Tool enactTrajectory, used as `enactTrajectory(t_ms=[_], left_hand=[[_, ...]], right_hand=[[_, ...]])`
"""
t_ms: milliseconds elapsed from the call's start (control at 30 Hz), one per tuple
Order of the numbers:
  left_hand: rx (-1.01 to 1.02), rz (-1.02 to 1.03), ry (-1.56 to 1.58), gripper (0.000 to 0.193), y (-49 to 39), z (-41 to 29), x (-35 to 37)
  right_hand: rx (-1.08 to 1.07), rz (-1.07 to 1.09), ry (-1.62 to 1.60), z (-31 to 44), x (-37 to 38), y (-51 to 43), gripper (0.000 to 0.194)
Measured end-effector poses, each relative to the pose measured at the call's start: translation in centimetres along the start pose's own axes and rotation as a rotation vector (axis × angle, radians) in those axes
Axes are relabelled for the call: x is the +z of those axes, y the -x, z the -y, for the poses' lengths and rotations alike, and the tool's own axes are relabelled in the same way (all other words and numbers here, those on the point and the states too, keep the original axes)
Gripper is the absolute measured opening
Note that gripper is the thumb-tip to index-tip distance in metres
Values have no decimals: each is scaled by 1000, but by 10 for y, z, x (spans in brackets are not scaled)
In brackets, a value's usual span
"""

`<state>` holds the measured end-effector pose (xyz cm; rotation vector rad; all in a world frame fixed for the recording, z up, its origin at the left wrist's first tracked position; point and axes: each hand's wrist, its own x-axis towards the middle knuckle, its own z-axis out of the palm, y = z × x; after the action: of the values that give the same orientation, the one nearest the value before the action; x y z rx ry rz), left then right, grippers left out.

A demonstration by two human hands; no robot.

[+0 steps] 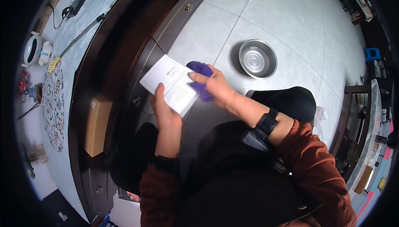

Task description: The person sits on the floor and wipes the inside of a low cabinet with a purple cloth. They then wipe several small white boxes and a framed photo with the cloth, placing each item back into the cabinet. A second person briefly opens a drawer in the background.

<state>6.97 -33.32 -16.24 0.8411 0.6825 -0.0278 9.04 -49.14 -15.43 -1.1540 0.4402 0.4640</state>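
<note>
A white box point(176, 85) with printed text on its face is held up in front of me, tilted. My left hand point(165, 108) grips its lower left edge, thumb on the printed face. At its right edge, my right hand point(215, 85) pinches a purple cloth point(201, 68), with the thumb over the box's edge. The cloth bunches behind and beside the box, touching it. The fingers behind the box are hidden.
On the tiled floor stands a round metal basin point(258, 59). A dark wooden cabinet point(168, 18) with drawers runs along my left. A brown cardboard box point(99, 127) rests on its ledge. A yellow-headed back scratcher point(78, 40) lies on the patterned cover. My knee point(285, 102) is at right.
</note>
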Motion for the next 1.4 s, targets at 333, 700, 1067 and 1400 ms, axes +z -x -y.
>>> enactTrajectory(t_ms=[333,700,1067,1400], left_hand=[[-259,114,856,79,-20,-27,18],[-385,233,1329,63,-3,-48,36],[649,552,-1017,98,13,-79,21],[983,875,-1082,93,34,-84,25]], right_hand=[[175,-45,-635,10,-31,-41,26],[222,122,-1181,-9,-9,-34,44],[284,243,-404,60,-50,-9,31],[408,402,-510,46,-55,-22,30]])
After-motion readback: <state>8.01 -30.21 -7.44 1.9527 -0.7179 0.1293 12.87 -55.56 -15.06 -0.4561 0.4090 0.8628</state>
